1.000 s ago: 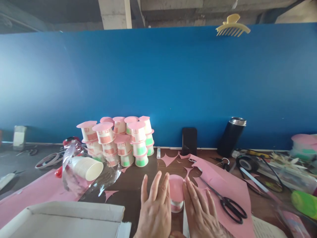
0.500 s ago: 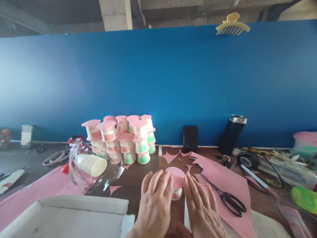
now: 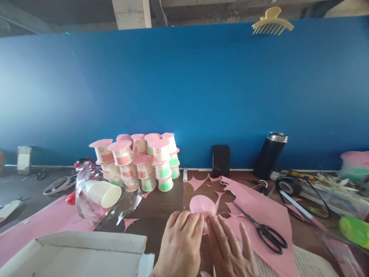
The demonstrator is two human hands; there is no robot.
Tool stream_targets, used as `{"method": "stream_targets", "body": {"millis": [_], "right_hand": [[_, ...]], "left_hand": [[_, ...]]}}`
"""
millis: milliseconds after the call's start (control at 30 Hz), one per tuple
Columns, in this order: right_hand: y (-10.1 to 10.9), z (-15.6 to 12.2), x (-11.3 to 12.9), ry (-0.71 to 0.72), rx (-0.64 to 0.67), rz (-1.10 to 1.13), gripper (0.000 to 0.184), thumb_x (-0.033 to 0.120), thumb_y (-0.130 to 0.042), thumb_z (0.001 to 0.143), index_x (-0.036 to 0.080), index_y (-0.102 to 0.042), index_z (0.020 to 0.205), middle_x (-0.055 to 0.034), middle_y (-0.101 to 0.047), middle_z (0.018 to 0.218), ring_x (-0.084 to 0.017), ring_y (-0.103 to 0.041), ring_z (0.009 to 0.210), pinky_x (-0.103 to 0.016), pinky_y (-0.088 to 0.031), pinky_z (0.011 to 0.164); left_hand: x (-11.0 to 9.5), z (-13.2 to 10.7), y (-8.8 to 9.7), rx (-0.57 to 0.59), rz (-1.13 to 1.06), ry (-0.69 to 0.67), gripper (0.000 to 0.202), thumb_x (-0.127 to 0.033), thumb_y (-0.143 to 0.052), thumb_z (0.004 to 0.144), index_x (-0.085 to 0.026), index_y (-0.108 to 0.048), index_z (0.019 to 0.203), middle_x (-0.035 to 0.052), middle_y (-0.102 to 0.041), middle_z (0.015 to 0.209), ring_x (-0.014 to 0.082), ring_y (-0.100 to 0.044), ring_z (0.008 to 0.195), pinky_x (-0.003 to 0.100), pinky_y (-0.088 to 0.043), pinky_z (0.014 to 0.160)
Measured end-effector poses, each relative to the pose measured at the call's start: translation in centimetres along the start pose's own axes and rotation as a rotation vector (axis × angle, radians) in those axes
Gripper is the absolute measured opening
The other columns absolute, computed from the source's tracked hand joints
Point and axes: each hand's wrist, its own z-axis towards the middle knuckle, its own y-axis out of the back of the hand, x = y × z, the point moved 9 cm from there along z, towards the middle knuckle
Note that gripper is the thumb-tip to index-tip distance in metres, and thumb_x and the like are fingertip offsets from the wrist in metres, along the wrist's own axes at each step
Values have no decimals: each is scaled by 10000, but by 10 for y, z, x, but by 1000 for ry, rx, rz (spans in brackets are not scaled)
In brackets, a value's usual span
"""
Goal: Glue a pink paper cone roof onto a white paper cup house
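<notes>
A small paper cup [image 3: 205,228] with a round pink paper disc [image 3: 202,204] on top stands on the brown table, mostly hidden behind my fingers. From the left, my left hand [image 3: 182,242] presses bent fingers on the disc's near edge and the cup. My right hand [image 3: 230,243] holds the other side, its index finger against the cup and its little finger apart. Both thumbs are mostly hidden. Beyond to the left rise stacked paper cups [image 3: 122,157] with pink discs between them and drawn red windows and green patches.
Black scissors [image 3: 271,237] lie on cut pink paper [image 3: 259,207] at the right. A white box [image 3: 86,240] is at the front left, near bagged paper cups [image 3: 103,193]. A phone [image 3: 221,161] and a black flask [image 3: 269,157] stand by the blue partition [image 3: 196,84].
My hands have drawn closer together and towards me on the disc. The disc now tilts its top more to view, and my left fingers are more bent.
</notes>
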Motion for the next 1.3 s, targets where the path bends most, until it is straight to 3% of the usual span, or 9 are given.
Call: {"method": "stream_targets", "body": {"millis": [233, 467, 700, 867, 1000, 1300], "right_hand": [[3, 0, -2, 42, -52, -43, 835, 482, -331, 874, 37, -104, 1542, -191, -580, 1348, -375, -583, 1172, -691, -93, 1101], [4, 5, -2, 26, -28, -49, 892, 276, -433, 760, 42, -75, 1543, -169, -607, 1323, -405, -577, 1160, -733, -171, 1045], [5, 8, -3, -6, 23, -45, 972, 145, -452, 669, 55, -42, 1546, -142, -604, 1329, -391, -583, 1166, -712, -163, 1058], [5, 6, -4, 5, -10, -52, 891, 226, -414, 749, 59, -58, 1548, -161, -602, 1322, -387, -597, 1151, -720, -114, 1069], [3, 2, -7, 2, -37, -57, 821, 314, -383, 839, 51, -57, 1546, -183, -584, 1338, -384, -587, 1169, -703, -123, 1078], [5, 4, -10, 4, -58, -19, 882, 461, -416, 839, 51, -82, 1545, -188, -600, 1326, -400, -580, 1168, -706, -136, 1075]], "left_hand": [[-2, 5, 6, -42, -27, -31, 369, -182, -301, 986, -133, -662, 1044, 48, -710, 973, 199, -596, 870, 347, -435, 788], [-3, 4, 2, -5, 3, -16, 326, -112, -362, 932, -120, -659, 1065, 49, -705, 950, 203, -581, 847, 348, -437, 774], [-3, 4, 2, -6, -14, -17, 343, -151, -333, 965, -114, -664, 1046, 53, -707, 943, 198, -581, 835, 337, -441, 767], [4, 0, 6, -56, 29, -1, 322, -89, -405, 903, -123, -660, 1098, 45, -724, 1043, 212, -589, 936, 358, -414, 841], [14, -4, 0, -9, 95, 71, 329, -57, -458, 856, -128, -666, 1102, 31, -723, 1107, 218, -583, 953, 370, -397, 848], [13, -4, -4, 14, 83, 69, 336, -61, -481, 847, -127, -666, 1119, 32, -726, 1114, 218, -574, 965, 374, -381, 865]]}}
